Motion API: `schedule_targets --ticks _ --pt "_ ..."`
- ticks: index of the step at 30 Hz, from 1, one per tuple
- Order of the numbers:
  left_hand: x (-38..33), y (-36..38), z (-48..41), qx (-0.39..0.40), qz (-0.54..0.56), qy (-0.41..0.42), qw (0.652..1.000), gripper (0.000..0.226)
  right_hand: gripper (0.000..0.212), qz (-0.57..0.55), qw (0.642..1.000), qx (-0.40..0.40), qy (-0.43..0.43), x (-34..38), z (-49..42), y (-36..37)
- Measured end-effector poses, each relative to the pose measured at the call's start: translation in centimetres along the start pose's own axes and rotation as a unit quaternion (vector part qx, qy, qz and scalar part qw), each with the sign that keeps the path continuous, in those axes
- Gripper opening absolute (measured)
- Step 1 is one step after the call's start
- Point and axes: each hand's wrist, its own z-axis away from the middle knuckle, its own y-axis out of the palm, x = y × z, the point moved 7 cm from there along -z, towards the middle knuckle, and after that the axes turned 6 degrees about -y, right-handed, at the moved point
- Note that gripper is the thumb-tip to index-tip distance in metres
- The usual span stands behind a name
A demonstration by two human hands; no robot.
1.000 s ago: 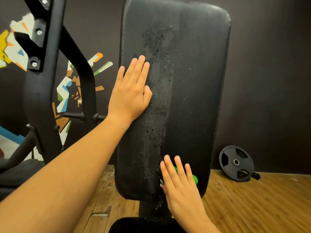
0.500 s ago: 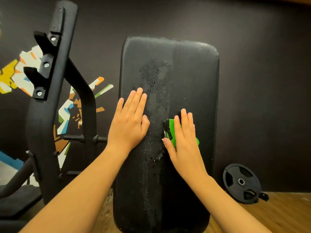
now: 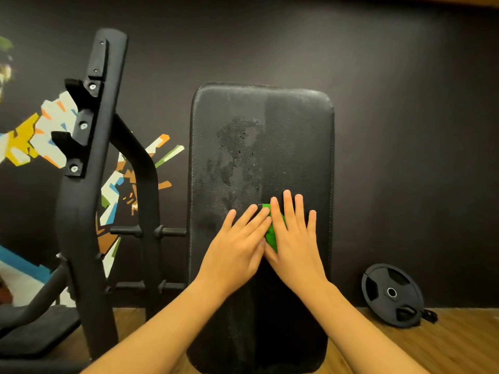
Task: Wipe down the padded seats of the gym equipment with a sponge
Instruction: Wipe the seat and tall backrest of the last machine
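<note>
A tall black padded backrest (image 3: pixel 297 136) stands upright in the middle of the view, with wet streaks and droplets down its centre. A green sponge (image 3: pixel 271 232) lies flat against the pad at mid height. My right hand (image 3: pixel 294 238) presses on the sponge with straight, spread fingers and covers most of it. My left hand (image 3: pixel 237 244) lies flat on the pad just left of it, fingertips touching the sponge's left edge.
A black steel rack upright (image 3: pixel 89 184) with bar hooks stands to the left, with a low black pad (image 3: pixel 32 336) at its foot. A black weight plate (image 3: pixel 391 294) leans against the dark wall at the right. The floor (image 3: pixel 445 346) is wood.
My left hand has slid right to meet the sponge. My right hand and the sponge have moved up the pad from its lower edge. The camera has pulled back and tilted up.
</note>
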Motion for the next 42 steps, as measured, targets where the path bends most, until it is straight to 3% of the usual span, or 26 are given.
schedule_targets --ticks 13,21,31,36,40,42 --pt "-2.7 1.6 -1.3 0.019 -0.047 -0.041 0.998 0.058 0.094 -0.07 0.997 0.007 -0.039 -4.1 5.7 0.9" --pt "-4.2 3.4 -2.6 0.031 -0.064 -0.127 0.989 0.079 0.083 -0.071 0.993 -0.083 0.044 -2.4 7.8 2.4" --pt "-3.3 2.6 -6.4 0.035 -0.157 0.015 0.987 0.068 0.08 -0.027 0.995 -0.075 0.066 -2.1 7.9 3.4" --pt "-4.8 2.5 -5.7 0.04 -0.188 -0.066 0.979 0.063 0.08 -0.037 0.994 -0.087 0.062 -2.1 7.9 3.3" --pt "-4.9 2.9 -6.2 0.015 -0.057 -0.133 0.989 0.066 0.079 -0.041 0.993 -0.091 0.063 -2.1 8.0 3.2" --pt "-4.5 3.3 -6.3 -0.006 -0.05 -0.139 0.989 0.066 0.078 -0.043 0.992 -0.097 0.062 -2.1 7.9 3.2"
